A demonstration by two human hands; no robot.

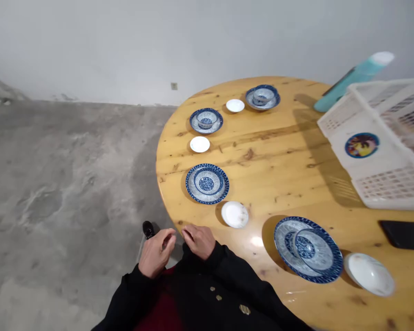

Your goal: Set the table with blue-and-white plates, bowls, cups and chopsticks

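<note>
My left hand (pixel 157 252) and my right hand (pixel 200 240) hover close together just off the near edge of the round wooden table (pixel 283 151). Both have their fingers curled in, and nothing shows in either. Black sleeves cover my arms. Nearest the right hand are a small white dish (pixel 234 214) and, beyond it, a blue patterned plate (pixel 207 184) with a smaller blue dish on it. To the right, a second blue plate (pixel 308 248) carries a tilted blue bowl, next to a white bowl (pixel 369 273).
Farther along the rim stand two more blue plates with bowls (pixel 206 120) (pixel 262 97), each with a white dish (pixel 199 144) (pixel 235 105) beside it. At the right are a white plastic basket (pixel 379 138), a teal bottle (pixel 355 78) and a black flat device (pixel 405 234). Concrete floor lies to the left.
</note>
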